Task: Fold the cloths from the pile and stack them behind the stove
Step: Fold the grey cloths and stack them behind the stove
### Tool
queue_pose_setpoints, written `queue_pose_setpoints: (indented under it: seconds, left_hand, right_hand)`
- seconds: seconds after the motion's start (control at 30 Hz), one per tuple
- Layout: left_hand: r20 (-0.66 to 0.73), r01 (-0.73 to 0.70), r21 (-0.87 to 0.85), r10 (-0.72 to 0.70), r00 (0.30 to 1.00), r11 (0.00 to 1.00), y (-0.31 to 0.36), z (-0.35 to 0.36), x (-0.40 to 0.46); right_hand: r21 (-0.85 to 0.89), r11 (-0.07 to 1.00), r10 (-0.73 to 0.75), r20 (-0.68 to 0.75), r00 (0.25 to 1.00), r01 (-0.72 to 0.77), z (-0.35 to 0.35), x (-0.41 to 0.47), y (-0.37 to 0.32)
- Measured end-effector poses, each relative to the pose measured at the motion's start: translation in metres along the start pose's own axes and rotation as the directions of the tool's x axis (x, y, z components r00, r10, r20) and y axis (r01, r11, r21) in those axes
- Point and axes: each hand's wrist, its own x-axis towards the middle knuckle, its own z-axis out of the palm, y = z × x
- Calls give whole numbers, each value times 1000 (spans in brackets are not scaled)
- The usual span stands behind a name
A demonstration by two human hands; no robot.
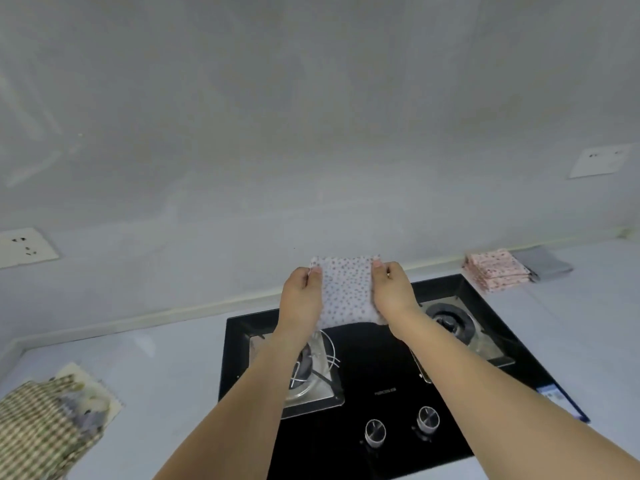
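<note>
Lying at the far left of the counter (pixel 180 362), the pile (pixel 45 414) of unfolded cloths is seen, a checked one on top and a pale printed one spread beneath it. No container is visible anywhere in view; the cloths rest straight on the counter.

Further right, above the black stove (pixel 374 368), a dotted cloth (pixel 346 292) is held up in the air. Its left edge is pinched by the left hand (pixel 301 296) and its right edge by the right hand (pixel 391 292), both closed on the fabric with thumbs towards the camera. It appears already folded into a small panel, so the step in hand is judged to be the last fold or the carry to the stack.

At the right, behind the stove's far corner, the stack (pixel 495 270) of folded pink cloths is seen against the wall, with a grey cloth (pixel 543 263) just beside it. For the next move, the dotted cloth would probably need to be carried rightwards and laid flat and square on that stack, without its folds being let slip.
</note>
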Motion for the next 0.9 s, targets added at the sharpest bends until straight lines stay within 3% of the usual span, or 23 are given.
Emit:
queue_pose_setpoints:
  seconds: [0.13,0.33,0.43,0.63,0.77,0.9]
  left_hand:
    - [36,42,-14,-42,998,999,1,55,24]
    - [135,79,85,-90,987,993,9,164,37]
    - [156,106,112,-122,980,988,17,204,40]
    - [151,222,11,-221,964,975,38,300,47]
    - [157,293,14,-291,944,956,44,352,54]
    - [221,275,102,-292,931,956,49,420,76]
  right_hand:
    - [-32,998,47,-35,998,-48,-41,35,8]
    - [71,968,244,-49,969,-240,-130,90,44]
    - [99,958,275,-50,960,-269,-165,117,56]
    - [71,929,365,5,931,-364,-253,176,72]
    - [29,949,313,20,950,-314,-302,206,80]
    - [-24,966,255,-62,965,-257,-353,242,93]
